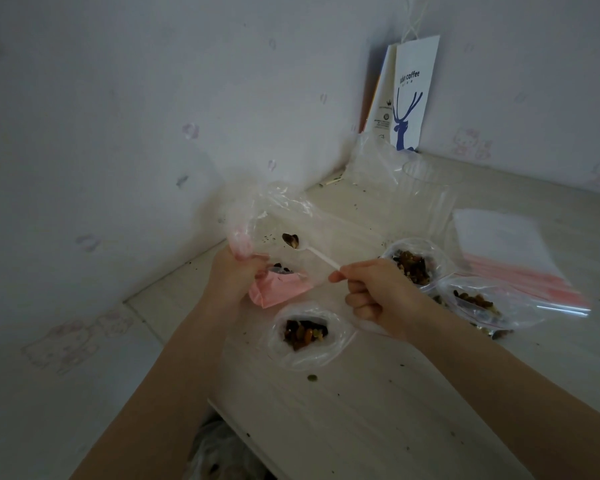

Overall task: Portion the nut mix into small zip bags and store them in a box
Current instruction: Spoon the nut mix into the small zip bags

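The left hand (234, 278) grips a clear bag (274, 220) while the right hand (374, 289) pinches a white spoon (312, 252) carrying nuts (290, 240).

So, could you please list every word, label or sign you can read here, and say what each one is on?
"uckin coffee": on the white paper bag by the wall, above a blue deer logo; first letter unclear.
Line beneath it: too small to read.
Print on the bag's side panel: too blurred.
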